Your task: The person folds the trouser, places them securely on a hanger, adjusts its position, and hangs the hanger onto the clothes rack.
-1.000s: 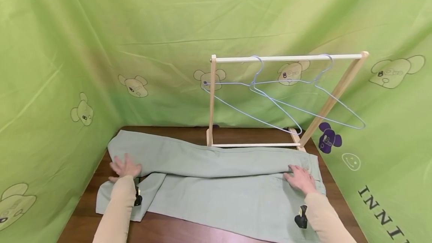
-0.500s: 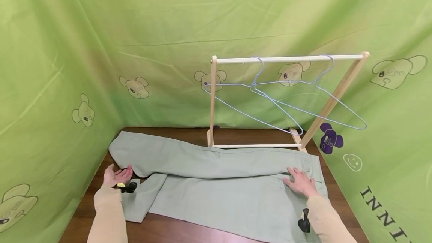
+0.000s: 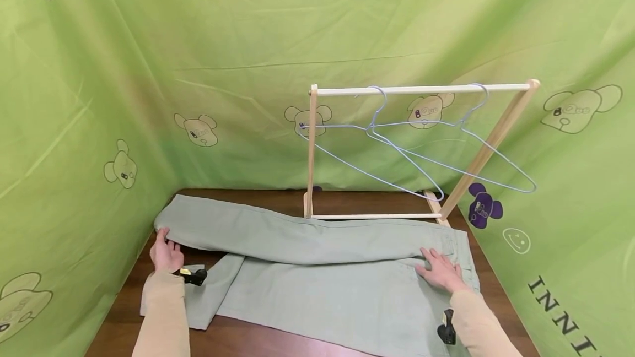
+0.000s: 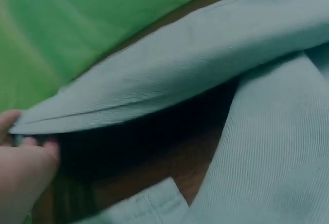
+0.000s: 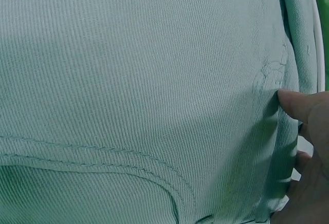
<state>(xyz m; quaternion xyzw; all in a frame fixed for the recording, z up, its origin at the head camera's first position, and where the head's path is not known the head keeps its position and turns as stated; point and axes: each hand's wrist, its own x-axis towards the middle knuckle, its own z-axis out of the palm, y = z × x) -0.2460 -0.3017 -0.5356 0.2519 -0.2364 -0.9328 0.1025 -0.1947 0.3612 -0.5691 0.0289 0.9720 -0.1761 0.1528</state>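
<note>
Pale grey-green trousers [image 3: 307,291] lie sideways over the table, waistband at the right. The far leg [image 3: 278,230] runs along the back; the nearer leg's end is turned up at the left. At the left corner of the far leg, my left hand [image 3: 166,252] pinches the hem; in the left wrist view the fingers [image 4: 28,157] sit above and below the lifted edge, with a dark gap under the cloth. My right hand [image 3: 441,270] rests with spread fingers on the fabric near the waistband. Its thumb [image 5: 295,103] touches the cloth beside a stitched seam in the right wrist view.
A wooden rack [image 3: 311,153] stands behind the trousers, with two lilac wire hangers [image 3: 407,153] on its top bar [image 3: 426,90]. Green patterned fabric [image 3: 238,70] walls off the back and both sides. Brown tabletop [image 3: 248,337] shows along the front edge.
My left hand has come off the top of the far leg, turned over and taken hold of its hem corner, raising that edge slightly. My right hand has stayed nearly in place.
</note>
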